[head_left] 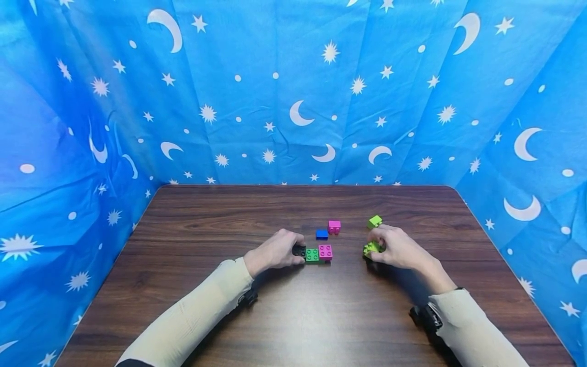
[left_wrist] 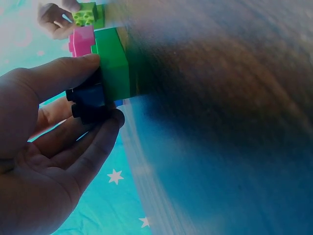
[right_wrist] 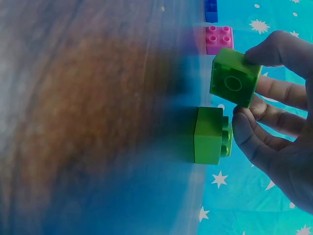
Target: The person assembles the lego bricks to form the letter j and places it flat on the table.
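My left hand (head_left: pixel 277 250) pinches a black brick (left_wrist: pixel 90 103) between thumb and fingers. That brick adjoins a green brick (head_left: pixel 312 255), with a pink brick (head_left: pixel 325 252) at the green one's right end; how they join is partly hidden. On the right, my right hand (head_left: pixel 399 248) holds a lime-green brick (head_left: pixel 370 249) by thumb and fingertips, tipped so its hollow underside shows in the right wrist view. Close to those fingers, a second lime-green brick (right_wrist: pixel 209 136) sits studs-up on the table.
Behind the joined bricks lie a small blue brick (head_left: pixel 322 234) and another pink brick (head_left: pixel 334 227), its studs turned toward me. The dark wood-grain table (head_left: pixel 229 209) is bordered by blue cloth (head_left: pixel 257 127) with moons and stars at the back and sides.
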Demonstrator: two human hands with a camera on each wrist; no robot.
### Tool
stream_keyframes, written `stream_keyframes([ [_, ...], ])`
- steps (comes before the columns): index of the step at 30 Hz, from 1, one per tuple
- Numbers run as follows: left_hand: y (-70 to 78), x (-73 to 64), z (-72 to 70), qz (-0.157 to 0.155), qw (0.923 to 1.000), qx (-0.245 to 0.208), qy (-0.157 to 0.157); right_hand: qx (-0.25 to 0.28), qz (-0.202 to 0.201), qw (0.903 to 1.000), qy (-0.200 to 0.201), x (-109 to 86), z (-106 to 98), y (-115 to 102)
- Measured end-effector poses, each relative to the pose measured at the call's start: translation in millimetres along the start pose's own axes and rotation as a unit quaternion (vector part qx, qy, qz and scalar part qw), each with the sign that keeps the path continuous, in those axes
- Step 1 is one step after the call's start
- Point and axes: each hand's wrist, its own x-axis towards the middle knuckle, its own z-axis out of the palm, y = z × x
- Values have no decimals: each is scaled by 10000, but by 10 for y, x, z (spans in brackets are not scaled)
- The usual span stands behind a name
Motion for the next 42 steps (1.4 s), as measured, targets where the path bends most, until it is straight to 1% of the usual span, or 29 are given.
stream_keyframes([
  [4,3,7,8,-25,10000,16,2,59,-31,9999,80,23,12,-16],
  [9,6,14,10,50,10000,44,13,164,-114,9996,178,47,23,-48],
  [12,11,13,9,46,10000,45,-4,210,-75,9996,185,60,31,-65],
  [21,23,5,-9,-1,10000,-10,-28,362,80,9993,-98,98,41,-127],
  [26,20,10,-14,32,10000,4,-11,413,26,9990,-174,109,29,-159],
  [35,0,30,-6,41,10000,-32,-2,493,-109,9987,46,137,38,-234],
  [42,-1,22,1,12,10000,1,-19,631,-201,9978,35,166,102,-282],
])
